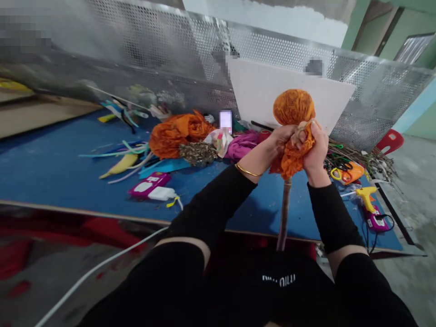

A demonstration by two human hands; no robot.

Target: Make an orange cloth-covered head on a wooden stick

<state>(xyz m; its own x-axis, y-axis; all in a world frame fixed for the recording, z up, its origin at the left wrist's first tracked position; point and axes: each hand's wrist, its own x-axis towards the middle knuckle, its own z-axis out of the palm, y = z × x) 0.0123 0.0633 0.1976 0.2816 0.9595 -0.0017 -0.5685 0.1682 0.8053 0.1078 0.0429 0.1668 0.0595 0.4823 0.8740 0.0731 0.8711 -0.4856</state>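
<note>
Both hands grip an orange patterned cloth (pixel 293 106) that is wrapped into a round ball at the top of a brown stick (pixel 284 213). Just under the ball, my left hand (pixel 285 136) is closed around the gathered cloth. On the other side my right hand (pixel 316 147) squeezes the same bunched fabric. Loose cloth hangs below the fingers, and the stick runs down toward my body. What fills the ball is hidden by the cloth.
On the blue table (pixel 68 150) lie another orange cloth bundle (pixel 166 136), dried plant matter (pixel 197 153), purple cloth (pixel 241 145) and a purple-and-white device (pixel 150 185). A yellow glue gun (pixel 366 197) and scissors (pixel 340 175) are at right. A white board (pixel 259 86) leans on the perforated metal panel (pixel 153 45).
</note>
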